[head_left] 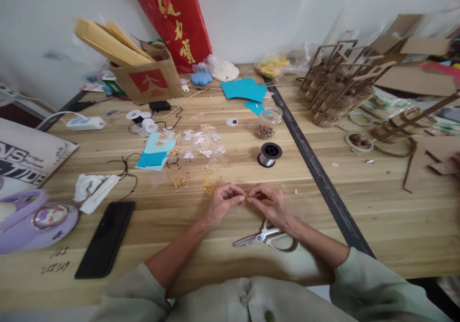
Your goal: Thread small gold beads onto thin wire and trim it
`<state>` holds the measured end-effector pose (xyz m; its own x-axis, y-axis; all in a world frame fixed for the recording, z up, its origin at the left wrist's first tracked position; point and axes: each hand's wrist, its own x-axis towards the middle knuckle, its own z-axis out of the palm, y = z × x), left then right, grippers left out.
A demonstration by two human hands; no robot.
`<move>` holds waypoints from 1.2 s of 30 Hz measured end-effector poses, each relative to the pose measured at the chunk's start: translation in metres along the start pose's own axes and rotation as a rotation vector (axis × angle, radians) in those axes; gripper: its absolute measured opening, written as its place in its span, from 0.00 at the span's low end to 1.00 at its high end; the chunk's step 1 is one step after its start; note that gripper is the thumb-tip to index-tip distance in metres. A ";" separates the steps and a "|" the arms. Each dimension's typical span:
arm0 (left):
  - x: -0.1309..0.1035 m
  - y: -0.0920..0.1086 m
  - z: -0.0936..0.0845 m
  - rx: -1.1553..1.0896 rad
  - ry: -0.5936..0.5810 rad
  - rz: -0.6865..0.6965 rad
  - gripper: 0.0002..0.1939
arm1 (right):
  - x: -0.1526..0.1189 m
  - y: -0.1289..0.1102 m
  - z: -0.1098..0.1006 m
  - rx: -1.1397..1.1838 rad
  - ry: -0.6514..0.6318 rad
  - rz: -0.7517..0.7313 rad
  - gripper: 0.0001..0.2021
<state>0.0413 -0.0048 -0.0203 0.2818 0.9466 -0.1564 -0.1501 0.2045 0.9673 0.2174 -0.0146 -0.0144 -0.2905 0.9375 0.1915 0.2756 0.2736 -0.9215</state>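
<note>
My left hand (223,203) and my right hand (272,206) meet over the wooden table, fingertips pinched together on a tiny gold-coloured piece (245,196) between them. Its exact shape is too small to make out. Just beyond my left hand lies a small heap of gold beads (208,186), with a bag of gold pieces (180,182) to its left. Scissors with pale handles (266,234) lie partly under my right wrist. A black spool of thin wire (269,155) stands beyond my right hand.
A black phone (105,239) and a purple device (43,221) are at the left. Small bags of findings (206,150), blue cards (154,156) and a bead jar (265,131) lie farther back. Wooden baskets (334,92) stand at the back right, beyond a dark strip (316,168).
</note>
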 end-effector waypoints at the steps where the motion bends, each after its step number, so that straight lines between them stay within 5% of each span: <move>1: 0.000 0.001 0.000 0.004 -0.001 0.001 0.10 | 0.000 0.001 0.000 0.005 -0.001 -0.001 0.07; 13: -0.001 0.003 0.001 0.093 0.033 0.093 0.08 | 0.002 0.000 0.004 0.057 -0.005 0.082 0.07; 36: -0.005 -0.003 -0.001 0.606 0.055 0.518 0.06 | 0.008 0.007 0.009 0.517 -0.111 0.362 0.15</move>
<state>0.0397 -0.0096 -0.0228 0.2673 0.8983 0.3486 0.2964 -0.4209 0.8573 0.2093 -0.0074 -0.0222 -0.3624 0.9158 -0.1729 -0.0956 -0.2211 -0.9706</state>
